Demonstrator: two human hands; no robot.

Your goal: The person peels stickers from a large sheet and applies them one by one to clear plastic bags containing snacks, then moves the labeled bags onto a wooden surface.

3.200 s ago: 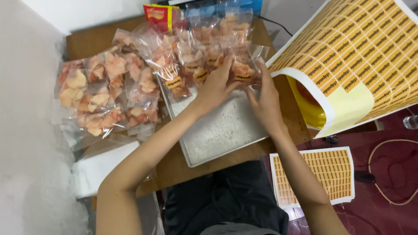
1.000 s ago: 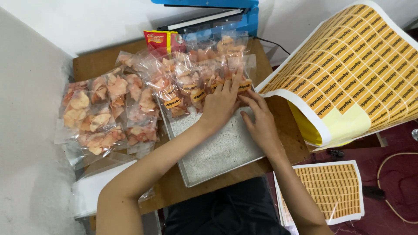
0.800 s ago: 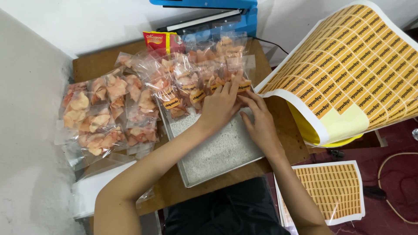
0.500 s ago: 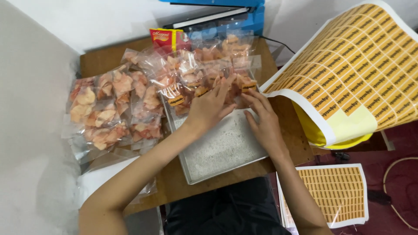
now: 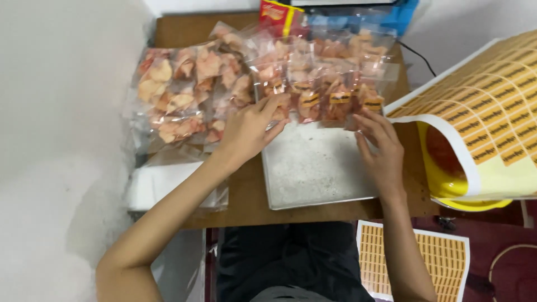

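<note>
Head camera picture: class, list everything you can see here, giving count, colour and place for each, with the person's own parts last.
snack bags: many, clear with orange-pink pieces, across the table's far half.
metal tray: one, silver-grey, table centre, under the nearer bags.
wooden table: one, brown.
label sheets: two, orange labels on white; large curled sheet at right, small sheet on the floor.
yellow bowl: one, under the curled sheet.
red packet: one, far edge.
left hand: on a bag at the tray's left.
right hand: fingertips at a labelled bag.
</note>
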